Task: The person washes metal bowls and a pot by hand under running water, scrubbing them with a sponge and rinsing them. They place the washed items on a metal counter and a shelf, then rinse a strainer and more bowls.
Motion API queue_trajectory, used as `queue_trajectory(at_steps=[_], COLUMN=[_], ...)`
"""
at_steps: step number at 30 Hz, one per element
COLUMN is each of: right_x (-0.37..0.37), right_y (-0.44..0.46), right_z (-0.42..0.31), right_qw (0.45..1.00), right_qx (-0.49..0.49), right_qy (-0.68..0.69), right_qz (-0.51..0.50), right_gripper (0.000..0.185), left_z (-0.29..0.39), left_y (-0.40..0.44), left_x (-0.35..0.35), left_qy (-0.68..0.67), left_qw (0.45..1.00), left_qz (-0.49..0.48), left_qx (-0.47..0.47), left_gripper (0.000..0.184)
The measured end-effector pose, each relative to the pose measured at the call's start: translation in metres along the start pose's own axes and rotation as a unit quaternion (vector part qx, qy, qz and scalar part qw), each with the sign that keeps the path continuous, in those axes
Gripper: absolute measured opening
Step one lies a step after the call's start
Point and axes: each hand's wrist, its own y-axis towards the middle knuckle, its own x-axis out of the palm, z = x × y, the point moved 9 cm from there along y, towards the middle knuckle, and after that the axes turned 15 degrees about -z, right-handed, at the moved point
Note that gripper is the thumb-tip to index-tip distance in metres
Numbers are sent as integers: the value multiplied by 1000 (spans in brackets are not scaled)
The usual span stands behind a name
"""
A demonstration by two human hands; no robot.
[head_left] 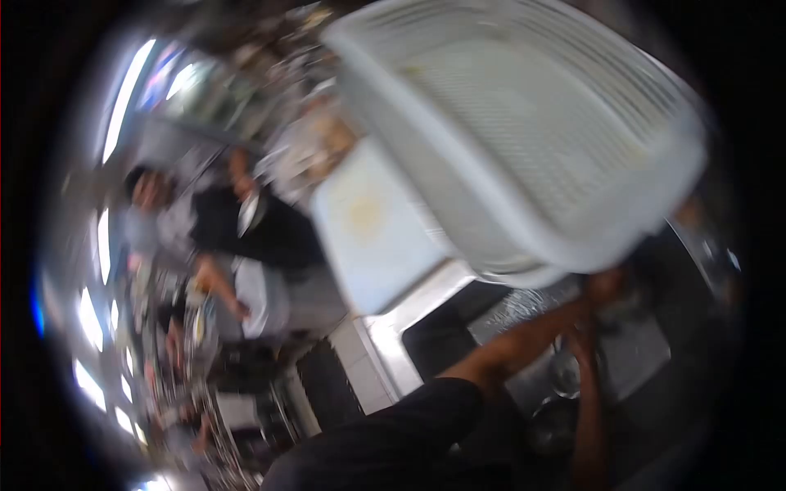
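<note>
The view is tilted and blurred. My left hand (606,286), at the end of a dark-sleeved arm, is just under the near edge of a large white plastic basket (491,176); whether it touches the basket I cannot tell. Its fingers are smeared. My right hand (580,337) lies close to the left wrist, over a dark sink area (442,335), with its fingers not distinct. Beside the right forearm are a shiny metal bowl (565,372) and a darker round vessel (553,425).
A white cutting board (368,225) with a yellowish stain lies next to the basket, along a metal counter edge (434,290). Behind it are plastic bags (315,147). A co-worker (254,225) in a dark apron stands at the left, holding something shiny. A dark mat (327,385) lies on the tiled floor.
</note>
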Motion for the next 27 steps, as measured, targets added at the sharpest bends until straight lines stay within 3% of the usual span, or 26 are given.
queue_trajectory(at_steps=[1, 2, 3, 5, 6, 7, 9, 10, 11, 12, 13, 14, 16, 18, 19, 20, 21, 22, 24, 25, 26, 27], right_x=[-10, -26, -57, -65, -32, -23, -5, -11, -16, -8, -37, -70, -82, -32, -23, -15, -26, -37, -51, -56, -47, -54], right_y=[4, -17, -23, -27, -5, 6, 23, 20, 15, 6, 10, 9, 3, 8, 0, -7, -3, 0, -5, -6, -7, -7], right_z=[-38, -39, -58, 17, 17, -10, -68, -69, -71, -55, -50, -49, -69, -64, -35, 2, -13, -30, -39, -34, -12, -11], right_qw=[992, 935, 913, 967, 906, 944, 987, 989, 983, 950, 887, 900, 878, 972, 971, 940, 935, 926, 934, 938, 950, 950], right_qx=[63, -173, -151, -159, -122, -96, -69, -18, 28, 126, 128, 63, -9, 114, 115, 61, 80, 97, 139, 177, 93, 80], right_qy=[-90, -308, -378, -193, -406, -312, -102, -139, -180, -239, -381, -427, -466, -206, -206, -334, -344, -352, -310, -272, -290, -292], right_qz=[-63, 19, 17, 48, 13, 36, 103, 43, -21, -159, -227, -59, 109, -25, -30, 20, -40, -99, -113, -121, -76, -78], right_gripper=[49, 47, 43, 31, 27, 27, 31, 34, 37, 43, 47, 47, 46, 41, 41, 37, 35, 34, 34, 35, 33, 33], left_z=[-2, -7, -10, -9, -9, 22, 21, 6, -10, -6, -1, 22, 46, 61, 67, 71, 69, 60, 7, -39, -58, -61], left_y=[0, 6, 10, -2, -26, -52, -82, -70, -61, -53, -46, -28, -1, 0, -3, 4, 5, -13, -91, -145, -181, -206], left_x=[-13, -25, -31, -45, -54, -76, -82, -85, -82, -81, -80, -75, -63, -53, -56, -54, -51, -54, -53, -13, 25, 35], left_qy=[8, 9, -11, -71, -104, -9, -24, -28, -55, -69, -84, -93, -106, -101, -102, -108, -110, -257, -60, 26, 101, 44], left_qw=[1000, 999, 998, 992, 984, 988, 965, 966, 979, 983, 984, 989, 990, 991, 990, 992, 990, 959, 958, 952, 918, 879], left_qz=[-13, -27, -34, 9, 61, 149, 220, 216, 189, 172, 152, 113, 81, 83, 84, 39, -2, 68, 143, 2, -227, -298], left_qx=[-13, -32, -61, -108, -129, -25, -144, -140, -50, -13, 24, -12, -45, -34, -39, -60, -86, -98, -241, -306, -309, -371], left_gripper=[26, 25, 25, 24, 24, 25, 12, 12, 8, 7, 5, 7, 9, 11, 11, 16, 23, 35, 42, 47, 48, 47])
